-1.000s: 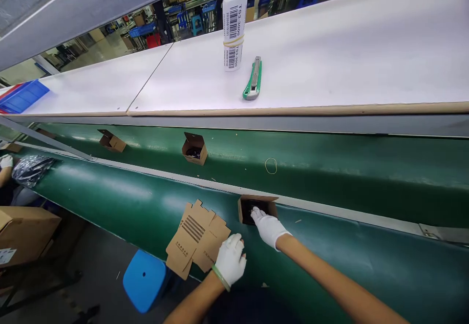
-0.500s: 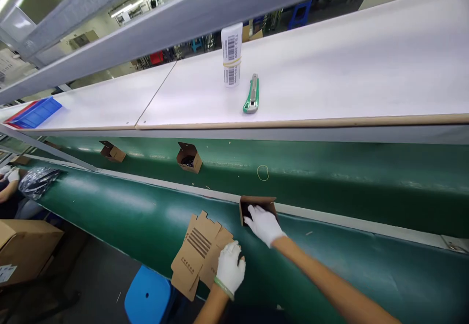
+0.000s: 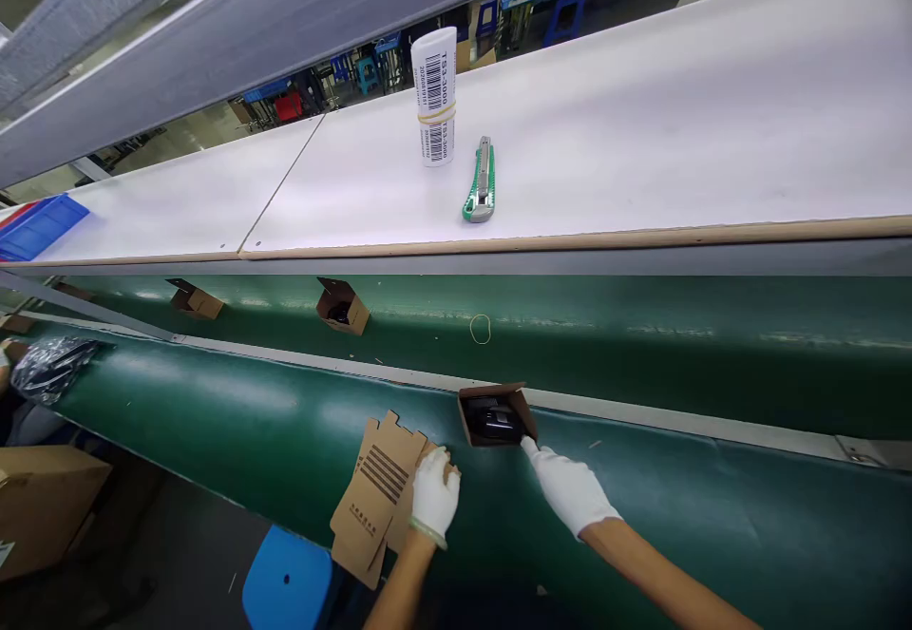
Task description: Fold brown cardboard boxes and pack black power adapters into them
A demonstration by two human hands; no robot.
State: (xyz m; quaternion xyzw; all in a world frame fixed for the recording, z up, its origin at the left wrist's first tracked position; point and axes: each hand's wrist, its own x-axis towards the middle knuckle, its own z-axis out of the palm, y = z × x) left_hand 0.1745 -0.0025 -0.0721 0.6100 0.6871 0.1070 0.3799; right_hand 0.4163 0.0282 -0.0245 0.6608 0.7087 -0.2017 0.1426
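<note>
An open brown box (image 3: 531, 411) sits on the green work surface with a dark glossy object (image 3: 493, 420) inside. My right hand (image 3: 568, 489), in a white glove, touches the box's near right corner with its fingertips; whether it pinches the cardboard is too small to tell. To the left, my gloved left hand (image 3: 434, 495) rests at the right edge of flat cardboard pieces (image 3: 383, 478), its fingers curled onto that edge. The flat pieces overlap each other and carry dark printed stripes.
Two open boxes (image 3: 343, 307) (image 3: 197, 300) stand on the far green strip, near a rubber band (image 3: 480, 329). A shelf (image 3: 641, 136) above holds a green cutter (image 3: 481, 181) and a rolled label bundle (image 3: 434, 98). A blue stool (image 3: 287, 581) stands below.
My right hand has come out of the box and moved right to its corner, uncovering the dark object. My left hand has shifted slightly up and left. The view has shifted a little.
</note>
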